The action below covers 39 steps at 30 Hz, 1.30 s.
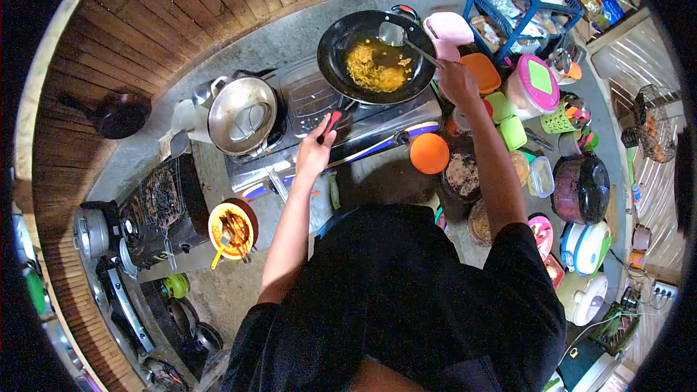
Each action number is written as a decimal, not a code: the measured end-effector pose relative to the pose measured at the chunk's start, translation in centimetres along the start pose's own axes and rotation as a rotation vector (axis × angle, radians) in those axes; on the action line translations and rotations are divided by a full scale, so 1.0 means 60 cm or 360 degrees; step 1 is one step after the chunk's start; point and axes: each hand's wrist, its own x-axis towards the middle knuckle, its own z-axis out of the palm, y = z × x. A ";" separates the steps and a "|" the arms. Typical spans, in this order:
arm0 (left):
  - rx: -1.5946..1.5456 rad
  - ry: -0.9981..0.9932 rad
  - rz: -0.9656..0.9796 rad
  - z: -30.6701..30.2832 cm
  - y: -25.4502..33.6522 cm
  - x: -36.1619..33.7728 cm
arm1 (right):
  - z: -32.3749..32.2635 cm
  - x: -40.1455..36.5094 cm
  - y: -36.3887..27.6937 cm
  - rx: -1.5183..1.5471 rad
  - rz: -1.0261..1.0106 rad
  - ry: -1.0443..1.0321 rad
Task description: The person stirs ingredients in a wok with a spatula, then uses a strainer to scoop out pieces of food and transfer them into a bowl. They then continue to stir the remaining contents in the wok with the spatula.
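A black wok [337, 65] sits on the right side of the gas stove [308, 112], with yellow, noodle-like food [374, 69] in oil at its middle. My left hand [316, 149] is closed round the wok's red and black handle [332, 122]. In my right hand [459, 83] is the handle of a metal spatula [392, 33], whose blade is over the far part of the wok, above the food. On the stove's left side stands a silver pan [221, 112] with a wire or metal piece inside.
An orange bowl [429, 153] is near the stove's front right. Lidded containers [533, 86] and a blue rack [534, 6] stand to the right. At left are a bowl of red sauce [231, 231] and a grill [160, 196]. A dark pot [581, 189] is far right.
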 end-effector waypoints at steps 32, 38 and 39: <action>0.0057 -0.0003 -0.0047 0.003 -0.007 0.003 | -0.031 -0.044 0.057 0.0183 0.0063 -0.0124; -0.0136 -0.0010 -0.0029 0.018 -0.037 0.013 | -0.032 -0.054 0.074 0.0431 -0.0165 -0.0305; -0.0128 -0.0005 -0.0033 0.018 -0.035 0.013 | -0.034 -0.054 0.072 0.0429 -0.0165 -0.0307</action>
